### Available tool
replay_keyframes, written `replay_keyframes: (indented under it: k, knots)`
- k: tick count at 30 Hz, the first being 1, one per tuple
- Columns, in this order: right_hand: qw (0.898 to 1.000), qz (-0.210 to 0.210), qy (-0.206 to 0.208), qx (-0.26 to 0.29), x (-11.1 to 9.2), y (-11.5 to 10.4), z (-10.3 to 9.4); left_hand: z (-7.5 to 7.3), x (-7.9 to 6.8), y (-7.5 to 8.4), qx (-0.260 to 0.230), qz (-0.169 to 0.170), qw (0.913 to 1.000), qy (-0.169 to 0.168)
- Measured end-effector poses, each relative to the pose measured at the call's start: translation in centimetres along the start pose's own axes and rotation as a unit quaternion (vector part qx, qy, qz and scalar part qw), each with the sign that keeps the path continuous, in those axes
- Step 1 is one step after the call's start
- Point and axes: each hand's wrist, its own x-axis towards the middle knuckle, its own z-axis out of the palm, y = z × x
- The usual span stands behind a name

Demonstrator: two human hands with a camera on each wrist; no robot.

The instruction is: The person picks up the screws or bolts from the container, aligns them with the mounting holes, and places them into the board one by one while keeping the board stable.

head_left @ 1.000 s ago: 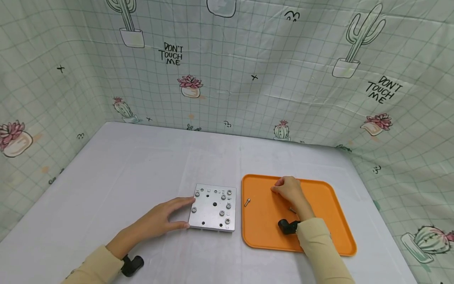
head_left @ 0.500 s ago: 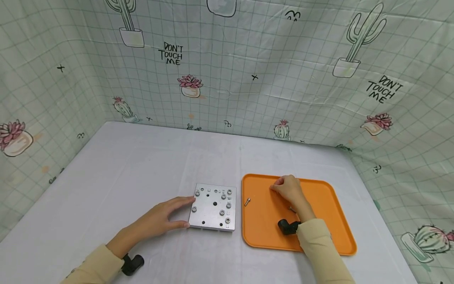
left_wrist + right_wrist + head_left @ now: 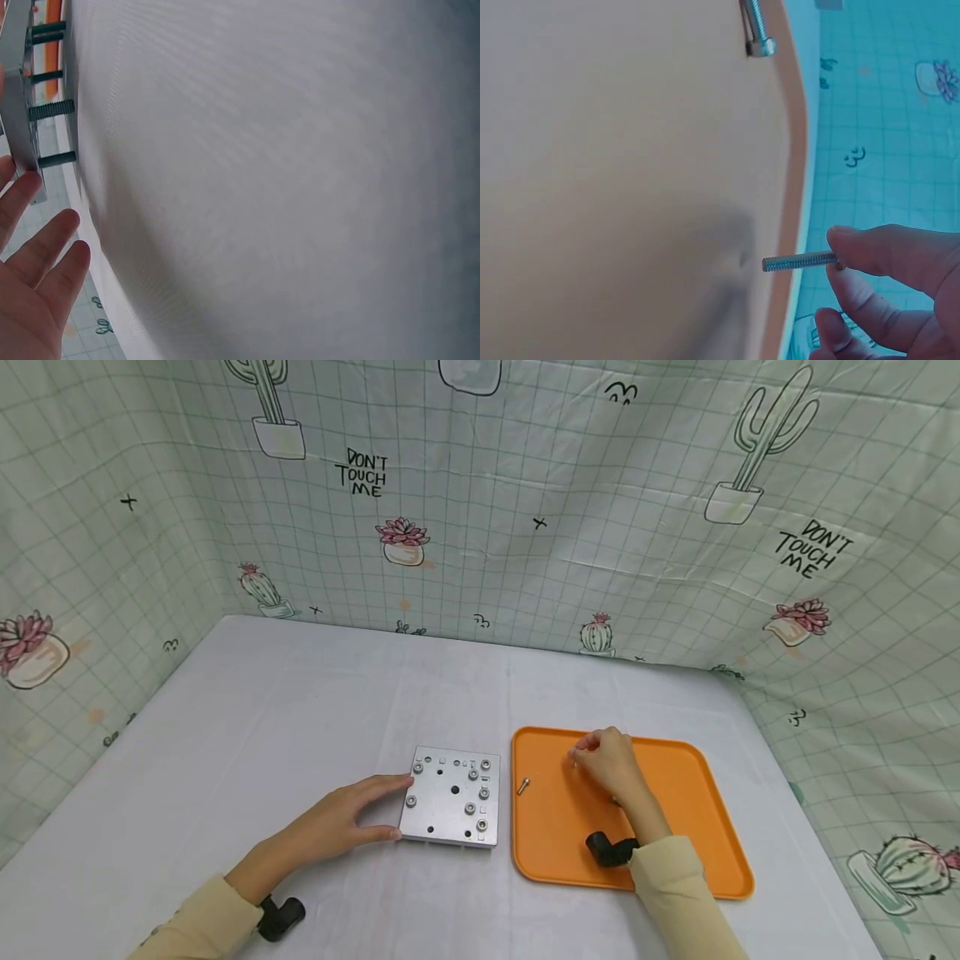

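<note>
My left hand (image 3: 348, 818) touches the left side of a square metal plate (image 3: 438, 814), its fingers and thumb stretched along that edge. Several socket-head screws (image 3: 483, 793) stand in the plate's holes; their threaded shanks (image 3: 52, 109) stick out underneath in the left wrist view. Over the orange tray (image 3: 551, 856), my right hand (image 3: 611, 764) pinches a screw (image 3: 799, 262) by its head end between thumb and finger. The threaded shank points away from the fingertips, and the fingers hide the head. Another screw (image 3: 523, 786) lies near the tray's left rim.
A further small screw (image 3: 615, 800) lies in the tray, mostly hidden by the right wrist. The plate and tray rest side by side on a white-covered table (image 3: 300, 693). A cactus-print cloth (image 3: 480, 485) hangs behind and around it.
The right hand has shifted slightly left and up, and a bit of the screw now shows at its fingertips. The left hand and plate stay where they were.
</note>
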Motion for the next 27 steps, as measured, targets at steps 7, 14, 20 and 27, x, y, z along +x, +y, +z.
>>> replay_keyframes:
  k: [7,14,20,27]
  knots:
    - [1.0,-0.02,0.004,0.02,-1.2,-1.3,0.1,0.0,-0.1,0.0,-0.003,-0.002,1.0,0.001]
    - [0.998,-0.053,0.01,0.038,-2.3,-3.1,0.3,0.1,-0.1,0.0,-0.004,-0.002,1.0,0.001]
    - [0.997,-0.064,0.008,0.052,-3.1,-5.0,0.6,0.1,-0.2,0.1,-0.007,-0.008,0.9999,0.001]
    - [0.994,-0.077,0.004,0.072,-4.1,-7.2,1.1,0.2,-0.1,0.2,-0.008,-0.007,0.9999,0.002]
